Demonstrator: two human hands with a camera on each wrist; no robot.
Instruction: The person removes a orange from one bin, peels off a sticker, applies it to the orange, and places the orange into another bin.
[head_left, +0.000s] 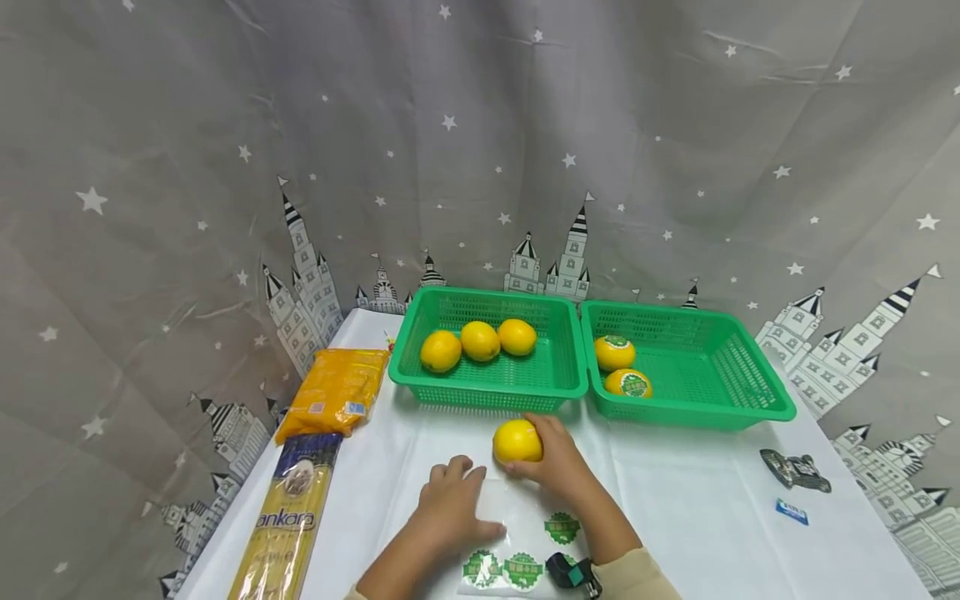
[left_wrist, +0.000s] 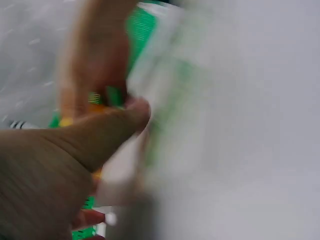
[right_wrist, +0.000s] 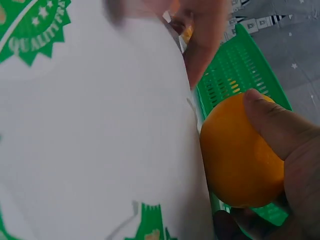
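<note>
The right hand (head_left: 553, 460) grips a lemon (head_left: 517, 441) above the middle of the worktop (head_left: 697, 508), just in front of the left basket (head_left: 487, 393); in the right wrist view its thumb lies over the fruit. No sticker shows on the sides of this lemon in view. The left hand (head_left: 452, 506) has its fingers loosely spread and holds nothing; it is over the left side of a sticker sheet (head_left: 497, 493) near the middle of the near edge. Blur in the left wrist view hides whether it touches the sheet.

The work looks part done. In the right basket (head_left: 697, 414), along the far edge, two lemons (head_left: 608, 361) (head_left: 614, 382) lie by its left wall, each with a green round sticker. In the left basket, three lemons (head_left: 440, 351) (head_left: 480, 341) (head_left: 517, 337) show no sticker, so these and the held one appear left to label. Three stickers (head_left: 562, 527) (head_left: 482, 568) (head_left: 522, 571) show clearly on the sheet; a dark device (head_left: 567, 572) at the right wrist partly covers another.

An orange packet (head_left: 337, 387) and a pasta pack (head_left: 288, 517) lie along the left edge; a dark shiny object (head_left: 795, 471) and a small blue packet (head_left: 792, 512) lie near the right edge.
</note>
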